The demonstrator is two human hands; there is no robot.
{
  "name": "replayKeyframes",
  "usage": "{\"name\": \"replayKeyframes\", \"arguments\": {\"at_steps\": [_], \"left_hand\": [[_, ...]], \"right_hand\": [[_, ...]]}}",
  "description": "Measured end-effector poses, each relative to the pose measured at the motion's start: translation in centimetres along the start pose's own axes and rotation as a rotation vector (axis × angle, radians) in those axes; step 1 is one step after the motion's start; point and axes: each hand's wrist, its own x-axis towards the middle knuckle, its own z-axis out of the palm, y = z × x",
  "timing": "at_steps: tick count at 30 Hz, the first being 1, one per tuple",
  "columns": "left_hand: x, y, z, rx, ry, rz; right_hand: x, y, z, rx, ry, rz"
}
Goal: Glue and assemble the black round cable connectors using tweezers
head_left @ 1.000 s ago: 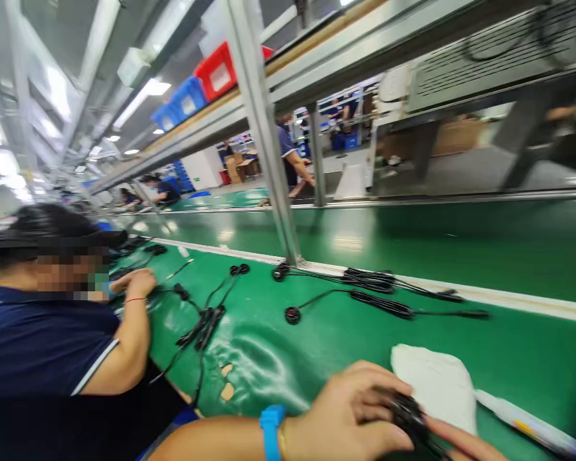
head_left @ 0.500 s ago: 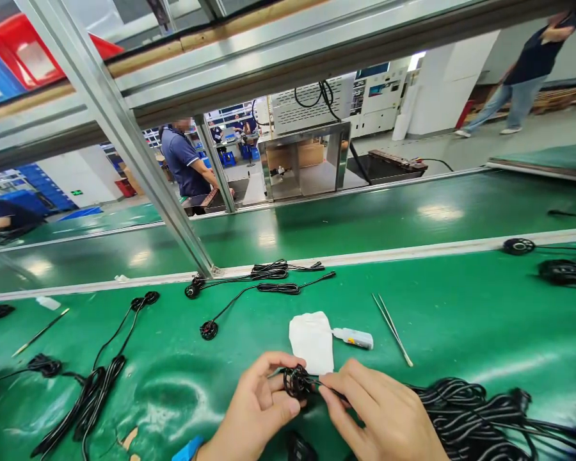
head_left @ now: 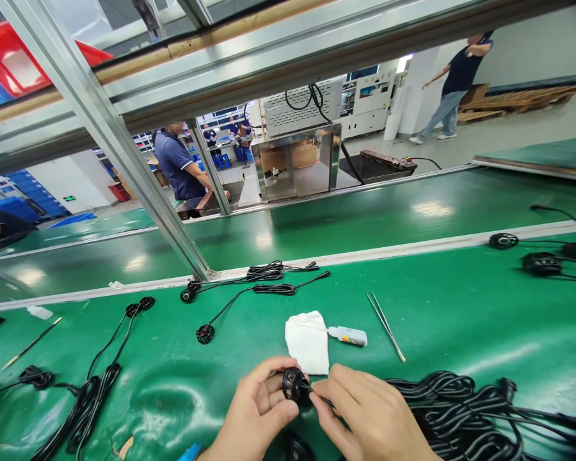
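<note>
My left hand (head_left: 256, 413) pinches a small round black part (head_left: 295, 385) at the end of a black cable, low in the middle of the view. My right hand (head_left: 372, 419) pinches the cable just right of that part, fingers closed on it. The cable runs into a pile of coiled black cables (head_left: 465, 410) at the lower right. A folded white cloth (head_left: 308, 341) lies just beyond my hands, with a small white tube (head_left: 348, 335) beside it and metal tweezers (head_left: 385, 316) further right.
Several finished cables with round ends (head_left: 254, 288) lie on the green mat (head_left: 461, 320) beyond the cloth, with others at left (head_left: 91, 390) and far right (head_left: 537, 256). A slanted metal post (head_left: 125, 160) rises at left. People stand beyond the conveyor (head_left: 177, 163).
The view swung right, away from the seated co-worker, then settled. Both hands came together on the round part and cable, and have barely shifted in the last half second.
</note>
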Motion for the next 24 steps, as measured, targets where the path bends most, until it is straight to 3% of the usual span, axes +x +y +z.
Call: {"name": "replayKeyframes", "arguments": {"at_steps": [10,18,24], "left_hand": [[-0.11,-0.48,0.27,0.048,0.072,0.024],[0.02,0.05,0.22,0.024,0.004,-0.022],[-0.14,0.26,0.62,0.032,0.007,0.021]], "right_hand": [[-0.22,-0.43,0.13,0.025,-0.001,0.021],[0.00,-0.38,0.15,0.103,-0.015,0.078],[-0.03,-0.58,0.46,0.113,-0.029,0.112]]}}
